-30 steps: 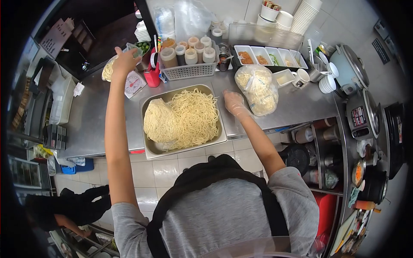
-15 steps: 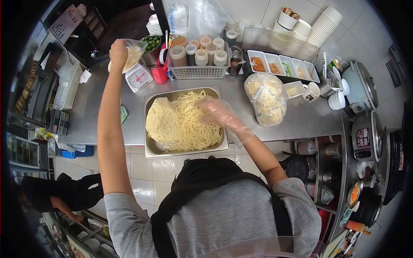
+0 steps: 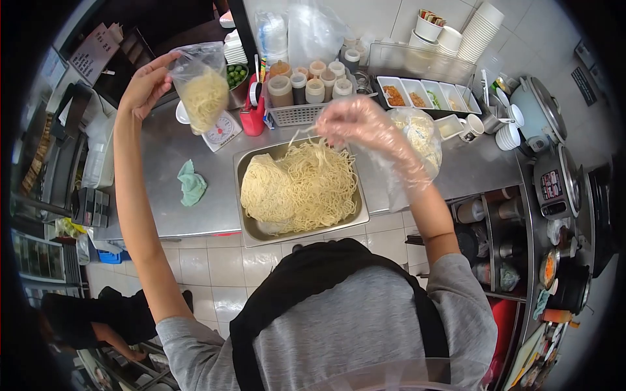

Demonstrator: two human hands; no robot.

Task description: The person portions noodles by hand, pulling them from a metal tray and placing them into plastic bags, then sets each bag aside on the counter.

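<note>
My left hand [image 3: 145,90] is bare and pinches the top edge of a clear plastic bag [image 3: 203,85] with noodles in its bottom. The bag hangs in front of a kitchen scale [image 3: 222,131], whose dial shows below it. My right hand [image 3: 355,124], in a clear plastic glove, is raised over the back right of a metal tray [image 3: 244,225]. Its fingers are closed on a few noodle strands that dangle toward the tray. In the tray lies a large heap of yellow noodles [image 3: 319,189], with a paler, smoother mass on its left side.
A green cloth [image 3: 192,183] lies left of the tray. Behind it stand a basket of sauce bottles [image 3: 306,112] and a red container [image 3: 252,120]. A large bag of noodles [image 3: 424,140] and a topping box [image 3: 427,96] are at the right. Another person [image 3: 98,319] is at lower left.
My left hand has moved left and lifted the bag off the scale. My right hand has risen out of the noodles with a few strands in its fingers. The view has shifted a little.
</note>
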